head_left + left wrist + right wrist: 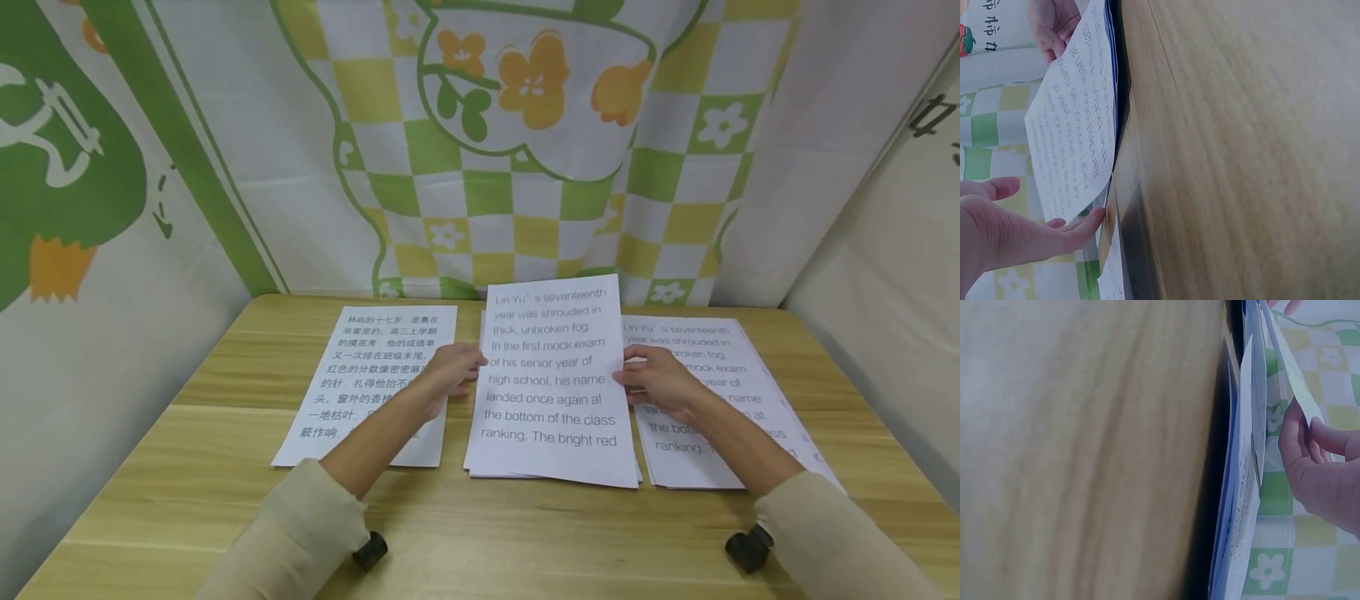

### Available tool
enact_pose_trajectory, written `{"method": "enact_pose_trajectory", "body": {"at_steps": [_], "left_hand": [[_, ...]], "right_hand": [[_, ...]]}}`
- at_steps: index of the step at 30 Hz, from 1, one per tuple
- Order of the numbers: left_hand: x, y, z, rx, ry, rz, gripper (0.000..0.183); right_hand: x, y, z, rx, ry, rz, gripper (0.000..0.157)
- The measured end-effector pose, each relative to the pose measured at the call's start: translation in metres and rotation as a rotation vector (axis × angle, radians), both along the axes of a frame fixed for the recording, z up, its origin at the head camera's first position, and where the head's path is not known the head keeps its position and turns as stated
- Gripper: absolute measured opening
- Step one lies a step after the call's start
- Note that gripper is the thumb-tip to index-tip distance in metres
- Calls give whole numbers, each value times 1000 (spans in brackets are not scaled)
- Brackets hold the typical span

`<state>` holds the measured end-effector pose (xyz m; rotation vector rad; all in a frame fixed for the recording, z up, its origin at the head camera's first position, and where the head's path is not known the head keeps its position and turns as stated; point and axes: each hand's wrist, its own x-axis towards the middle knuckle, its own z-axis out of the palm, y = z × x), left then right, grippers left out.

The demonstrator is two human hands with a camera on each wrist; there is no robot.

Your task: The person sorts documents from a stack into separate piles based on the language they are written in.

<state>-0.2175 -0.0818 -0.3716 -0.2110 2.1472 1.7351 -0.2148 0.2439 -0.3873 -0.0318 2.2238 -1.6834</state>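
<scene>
A printed English sheet (551, 375) is raised and tilted above the middle paper stack (480, 474). My right hand (658, 382) pinches its right edge; in the right wrist view, the thumb (1329, 436) lies on one face and the fingers behind. At the left edge is my left hand (448, 379). The left wrist view shows that hand's fingers (1075, 236) extended by the sheet's edge, the thumb (1004, 187) standing apart from the paper. A Chinese-printed sheet (375, 367) lies under my left forearm. Beneath my right forearm is another English-printed stack (697, 342), partly hidden.
The papers lie on a wooden table (570, 542). Behind its far edge hangs a green and yellow checkered cloth (495, 196), with pale printed fabric (202, 183) at the sides. Black devices (370, 551) sit at both sleeve cuffs.
</scene>
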Motion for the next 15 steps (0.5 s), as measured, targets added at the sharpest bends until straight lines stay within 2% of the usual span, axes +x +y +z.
{"method": "enact_pose_trajectory", "body": {"at_steps": [5, 10, 15], "left_hand": [[-1, 0, -2, -8, 16, 15, 56], [-1, -2, -5, 18, 74, 45, 52], [-2, -2, -9, 48, 111, 73, 38]], "right_hand": [[3, 2, 1, -45, -8, 8, 20], [4, 5, 1, -75, -12, 11, 19], [5, 5, 0, -80, -11, 14, 22]]}}
